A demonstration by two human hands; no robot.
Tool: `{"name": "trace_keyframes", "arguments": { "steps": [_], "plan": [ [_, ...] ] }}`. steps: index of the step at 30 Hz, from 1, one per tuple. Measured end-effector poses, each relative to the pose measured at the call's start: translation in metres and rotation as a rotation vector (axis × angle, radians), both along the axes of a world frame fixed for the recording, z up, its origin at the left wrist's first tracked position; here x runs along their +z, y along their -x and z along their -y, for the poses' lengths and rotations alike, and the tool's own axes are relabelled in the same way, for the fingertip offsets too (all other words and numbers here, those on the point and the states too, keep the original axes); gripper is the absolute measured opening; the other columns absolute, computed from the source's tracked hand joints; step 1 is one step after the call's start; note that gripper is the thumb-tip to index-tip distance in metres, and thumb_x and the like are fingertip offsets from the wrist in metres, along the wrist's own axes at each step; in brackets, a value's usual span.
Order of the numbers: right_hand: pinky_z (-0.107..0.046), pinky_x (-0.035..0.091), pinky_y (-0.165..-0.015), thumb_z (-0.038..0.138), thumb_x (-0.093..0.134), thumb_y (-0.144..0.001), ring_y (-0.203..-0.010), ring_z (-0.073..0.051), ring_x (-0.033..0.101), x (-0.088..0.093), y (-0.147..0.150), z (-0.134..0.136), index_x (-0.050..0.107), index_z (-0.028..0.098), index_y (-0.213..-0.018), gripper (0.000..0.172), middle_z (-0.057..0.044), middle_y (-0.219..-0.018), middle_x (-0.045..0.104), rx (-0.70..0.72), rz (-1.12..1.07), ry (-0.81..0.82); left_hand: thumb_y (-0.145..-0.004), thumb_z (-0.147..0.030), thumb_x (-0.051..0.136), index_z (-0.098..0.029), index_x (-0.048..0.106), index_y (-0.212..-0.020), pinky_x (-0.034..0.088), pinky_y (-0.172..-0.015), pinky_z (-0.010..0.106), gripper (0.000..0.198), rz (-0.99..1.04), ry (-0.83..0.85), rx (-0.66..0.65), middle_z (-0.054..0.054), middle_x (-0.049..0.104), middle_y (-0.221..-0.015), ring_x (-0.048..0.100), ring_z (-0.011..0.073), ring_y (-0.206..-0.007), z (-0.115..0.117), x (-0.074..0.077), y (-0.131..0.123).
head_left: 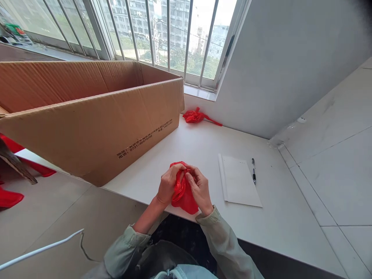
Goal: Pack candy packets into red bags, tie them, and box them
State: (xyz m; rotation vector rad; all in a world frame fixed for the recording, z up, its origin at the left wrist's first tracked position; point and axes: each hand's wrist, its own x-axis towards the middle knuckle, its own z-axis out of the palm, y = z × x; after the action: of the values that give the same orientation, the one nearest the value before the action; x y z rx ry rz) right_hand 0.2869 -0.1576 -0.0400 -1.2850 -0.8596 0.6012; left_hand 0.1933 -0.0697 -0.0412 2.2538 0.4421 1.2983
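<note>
Close to the table's front edge, a crumpled red plastic bag [186, 198] is bunched between my two hands. My left hand [169, 181] is closed on its left side, the fingers curled over the gathered plastic. From the right, my right hand [201, 187] pinches the same bag, thumb and fingers pressed together near the top. Both sets of fingertips meet there, and the folds partly hide what they grip. The lower part of the bag hangs loosely below the hands, towards me.
A large open cardboard box [95, 131] stands on the left of the white table [279, 217]. Another knotted red bag [194, 116] lies by the wall. To the right are a white paper pad [240, 181] and a black pen [254, 171]. A barred window [162, 35] is behind.
</note>
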Motion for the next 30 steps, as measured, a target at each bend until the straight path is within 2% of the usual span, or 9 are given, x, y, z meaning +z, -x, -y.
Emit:
{"name": "trace_keyframes", "arguments": {
  "steps": [3,5,8,13,17,21,26,28,30],
  "plan": [
    [-0.032,0.053,-0.086,0.041,0.049,-0.092,-0.093,-0.017,0.065,0.001,-0.011,-0.003,0.064,0.021,-0.114,0.034,-0.005,-0.106,0.07,0.088,-0.01,0.048,-0.095,-0.019,0.046,-0.022,0.054,-0.099,0.051,-0.073,0.024,0.01,-0.013,-0.027,-0.015,0.002,0.064,-0.093,0.063,0.0139,-0.082,-0.006,0.004,0.001],
    [-0.032,0.055,-0.079,0.043,0.053,-0.089,-0.086,-0.018,0.067,0.004,-0.02,-0.007,0.067,0.019,-0.109,0.034,-0.005,-0.098,0.072,0.167,0.022,0.09,-0.095,-0.02,0.046,-0.021,0.056,-0.092,0.051,-0.071,0.023,0.011,-0.024,-0.031,-0.029,0.003,0.061,-0.092,0.062,0.0145,-0.083,-0.009,0.007,0.002],
    [-0.029,0.055,-0.073,0.042,0.057,-0.086,-0.081,-0.017,0.067,0.012,-0.032,-0.012,0.07,0.018,-0.098,0.03,-0.004,-0.089,0.073,0.214,0.124,0.115,-0.095,-0.021,0.046,-0.02,0.058,-0.083,0.049,-0.067,0.023,0.017,-0.052,-0.011,-0.059,0.004,0.058,-0.089,0.06,0.0146,-0.08,-0.013,0.013,0.005],
    [-0.028,0.049,-0.07,0.027,0.054,-0.088,-0.075,-0.015,0.061,0.024,-0.036,-0.009,0.066,0.02,-0.085,0.014,-0.002,-0.082,0.069,0.191,0.443,0.152,-0.094,-0.028,0.051,-0.021,0.063,-0.08,0.05,-0.067,0.024,0.019,-0.168,0.054,-0.205,0.002,0.063,-0.08,0.061,0.0139,-0.071,-0.028,0.026,0.014],
    [-0.03,0.042,-0.073,0.017,0.046,-0.089,-0.079,-0.018,0.053,0.024,-0.039,0.0,0.061,0.021,-0.079,0.018,-0.006,-0.082,0.064,0.121,0.734,0.194,-0.092,-0.035,0.056,-0.023,0.071,-0.078,0.053,-0.07,0.024,0.024,-0.219,0.102,-0.298,0.002,0.071,-0.081,0.066,0.0156,-0.074,-0.038,0.032,0.026],
    [-0.028,0.036,-0.065,0.013,0.047,-0.085,-0.072,-0.018,0.048,0.012,-0.047,0.005,0.053,0.021,-0.068,0.019,-0.005,-0.071,0.058,0.075,0.912,0.245,-0.091,-0.036,0.059,-0.023,0.073,-0.075,0.054,-0.07,0.024,0.025,-0.198,0.152,-0.261,0.002,0.073,-0.079,0.068,0.0163,-0.073,-0.041,0.026,0.038],
    [-0.026,0.033,-0.059,0.012,0.049,-0.083,-0.069,-0.016,0.051,-0.005,-0.049,0.004,0.051,0.021,-0.067,0.019,-0.003,-0.068,0.059,0.041,0.981,0.307,-0.089,-0.036,0.061,-0.022,0.074,-0.077,0.053,-0.066,0.026,0.023,-0.199,0.222,-0.213,0.003,0.072,-0.076,0.067,0.017,-0.069,-0.037,0.01,0.046],
    [-0.025,0.035,-0.06,0.014,0.049,-0.085,-0.069,-0.015,0.054,-0.005,-0.048,0.004,0.056,0.02,-0.076,0.013,-0.002,-0.073,0.063,0.004,0.955,0.336,-0.089,-0.036,0.062,-0.022,0.073,-0.082,0.053,-0.068,0.026,0.019,-0.2,0.245,-0.189,0.003,0.072,-0.08,0.067,0.0174,-0.072,-0.034,0.004,0.048],
    [-0.024,0.038,-0.061,0.018,0.044,-0.09,-0.068,-0.013,0.058,0.0,-0.044,0.006,0.058,0.02,-0.096,0.015,-0.002,-0.082,0.066,-0.048,0.903,0.364,-0.089,-0.036,0.062,-0.023,0.072,-0.089,0.053,-0.076,0.029,0.016,-0.197,0.257,-0.169,0.004,0.071,-0.088,0.067,0.0188,-0.081,-0.029,-0.001,0.052]
  ]
}}
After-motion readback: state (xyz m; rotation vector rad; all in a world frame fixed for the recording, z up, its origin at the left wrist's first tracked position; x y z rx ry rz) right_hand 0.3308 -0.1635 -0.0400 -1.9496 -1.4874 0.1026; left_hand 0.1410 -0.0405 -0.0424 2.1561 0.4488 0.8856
